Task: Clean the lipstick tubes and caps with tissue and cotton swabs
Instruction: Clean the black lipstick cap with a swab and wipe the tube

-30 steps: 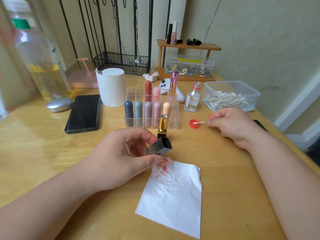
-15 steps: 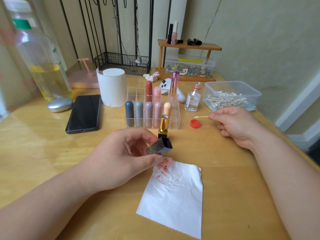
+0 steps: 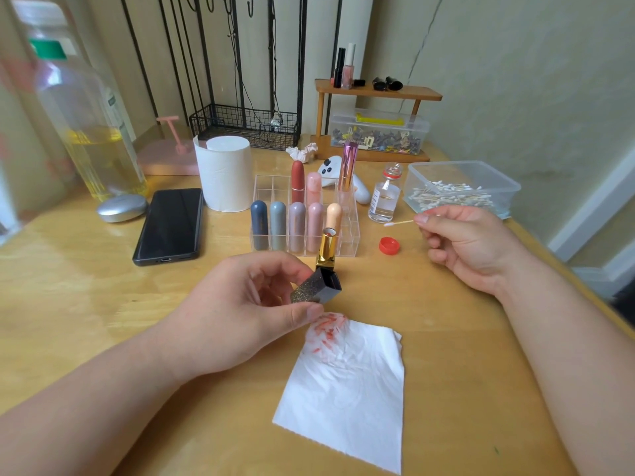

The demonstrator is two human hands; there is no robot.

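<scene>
At ten o'clock the big plastic bottle [image 3: 79,108] is a blur, its top and left side cut off. The lipstick tube [image 3: 325,250] has the bottom of its glittery base tucked out of sight in the left hand [image 3: 240,314]. At two o'clock, one end of the cotton swab [image 3: 398,222] vanishes between the pinching fingers of the right hand [image 3: 470,245]. The label on the small glass bottle [image 3: 385,197] is too small to read.

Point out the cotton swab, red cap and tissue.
cotton swab [image 3: 400,222]: head view, middle of the stick.
red cap [image 3: 389,245]: head view, its centre.
tissue [image 3: 347,389]: head view, clean middle.
</scene>
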